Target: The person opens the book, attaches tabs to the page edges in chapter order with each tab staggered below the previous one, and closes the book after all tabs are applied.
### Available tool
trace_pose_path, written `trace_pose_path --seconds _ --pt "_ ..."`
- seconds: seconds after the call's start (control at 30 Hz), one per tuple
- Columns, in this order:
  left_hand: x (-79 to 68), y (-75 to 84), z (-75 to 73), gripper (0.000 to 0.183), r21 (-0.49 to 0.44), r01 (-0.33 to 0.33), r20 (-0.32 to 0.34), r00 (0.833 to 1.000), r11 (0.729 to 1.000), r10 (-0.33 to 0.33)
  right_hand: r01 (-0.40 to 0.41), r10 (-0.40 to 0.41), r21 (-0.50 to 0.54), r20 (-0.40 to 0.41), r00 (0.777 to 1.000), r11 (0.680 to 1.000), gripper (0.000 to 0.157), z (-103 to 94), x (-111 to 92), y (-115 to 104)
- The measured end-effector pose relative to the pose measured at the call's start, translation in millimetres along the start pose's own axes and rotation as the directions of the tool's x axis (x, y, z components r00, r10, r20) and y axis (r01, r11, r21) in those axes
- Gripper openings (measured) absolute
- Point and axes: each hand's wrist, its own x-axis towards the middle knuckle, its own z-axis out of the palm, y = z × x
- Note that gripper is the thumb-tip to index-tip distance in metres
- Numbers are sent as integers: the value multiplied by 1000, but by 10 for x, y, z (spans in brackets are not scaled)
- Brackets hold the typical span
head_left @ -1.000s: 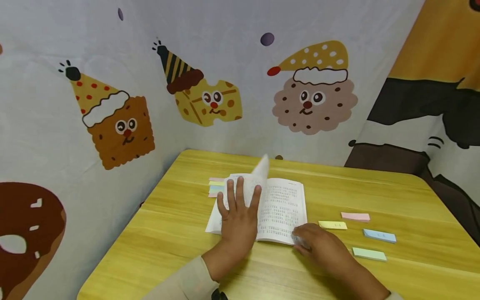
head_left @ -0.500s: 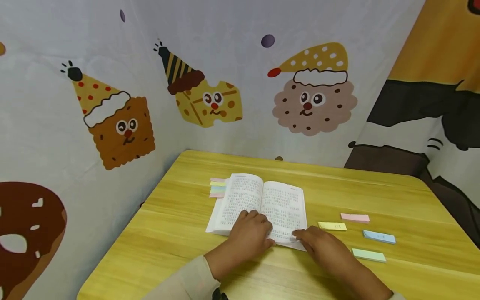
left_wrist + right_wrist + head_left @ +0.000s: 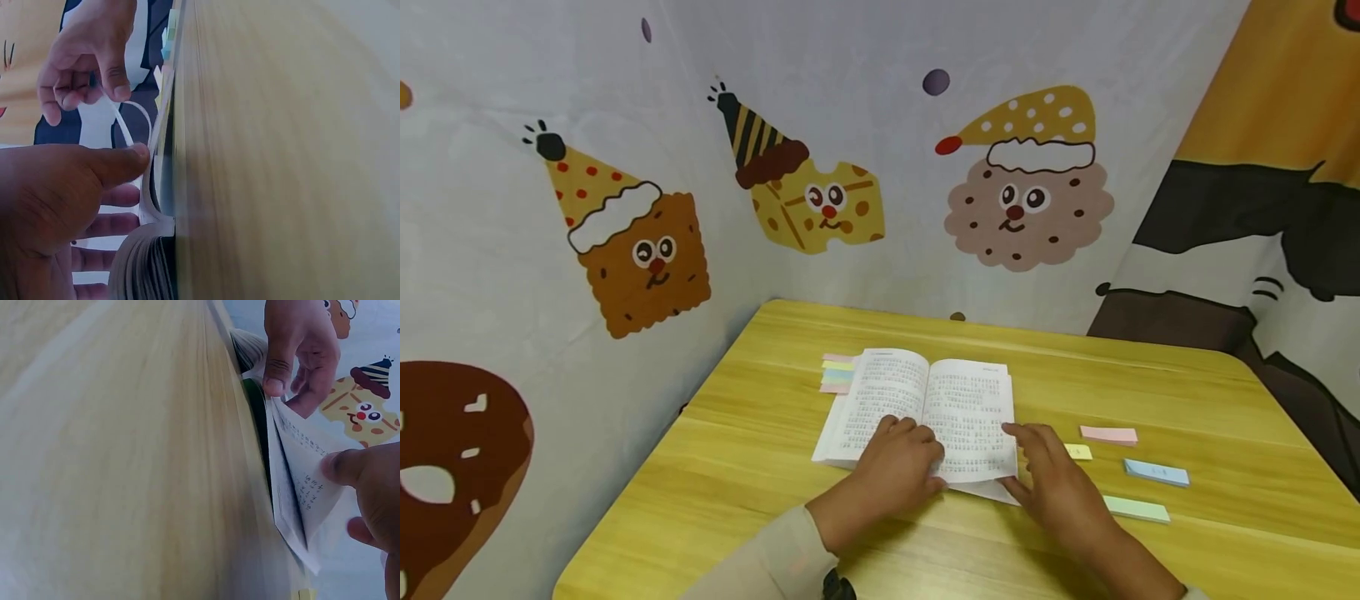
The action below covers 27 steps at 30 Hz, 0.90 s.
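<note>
An open book (image 3: pixel 973 396) with printed pages lies on the wooden table. My left hand (image 3: pixel 898 458) rests over the lower middle of the spread, its fingers bent. In the left wrist view the left thumb (image 3: pixel 128 164) touches the lower page edges. At the book's right edge my right hand (image 3: pixel 1060 483) holds a raised page (image 3: pixel 312 481) by its outer side. One right digit lies on the printed face, and another stands near the page's edge. Under the raised page another sheet (image 3: pixel 996 490) shows. Coloured index tabs (image 3: pixel 837 373) stick out from the book's left side.
Right of the book lie pads of sticky tabs: pink (image 3: pixel 1108 435), blue (image 3: pixel 1156 472), green (image 3: pixel 1137 508) and yellow (image 3: pixel 1079 452). My right hand partly covers the yellow one. A cartoon-printed cloth (image 3: pixel 895 283) hangs behind the table (image 3: pixel 745 492).
A second ago my left hand lay spread on the left page with a leaf standing up. It has moved down to the middle. My right hand has shifted up the right edge, lifting a page.
</note>
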Motion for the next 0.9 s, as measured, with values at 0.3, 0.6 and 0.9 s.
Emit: trace_pose_path --seconds 0.3,0.6,0.9 --pt "15 -8 9 47 20 31 -42 999 999 -30 83 -83 -23 -12 996 996 65 38 -9 29" --pt "19 -69 -47 104 106 297 -430 874 949 -226 105 -102 -26 95 990 994 44 70 -27 35" --pt "-2 20 -74 25 12 -14 -41 999 1000 14 128 -130 34 67 989 991 49 49 25 38"
